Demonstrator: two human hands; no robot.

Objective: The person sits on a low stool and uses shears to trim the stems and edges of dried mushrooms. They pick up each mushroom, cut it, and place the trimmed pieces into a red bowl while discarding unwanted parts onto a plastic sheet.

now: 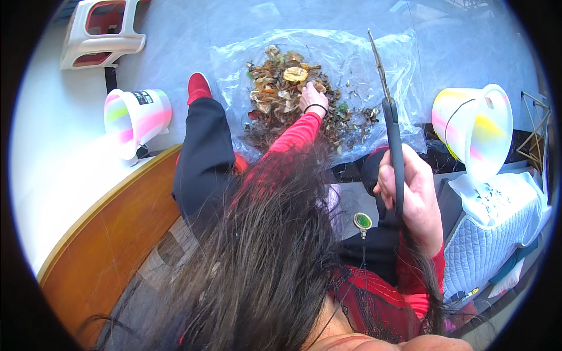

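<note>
My left hand, with a black band at the wrist, reaches down into a heap of dried mushrooms. Its fingers touch a brown mushroom; whether they grip it is hidden behind the back of the hand. Close by lies a larger yellowish mushroom cap. The heap, mixed with dark bits and a few leaves, rests on a clear plastic sheet. My right hand holds scissors by their dark handles, raised to the right of the heap. Their blades point away from me and look closed.
At the left a multicoloured plastic bucket lies tipped, with a white plastic stool farther back. Another bucket stands tilted at the right, above a quilted light-blue cover. A curved wooden panel runs along my left.
</note>
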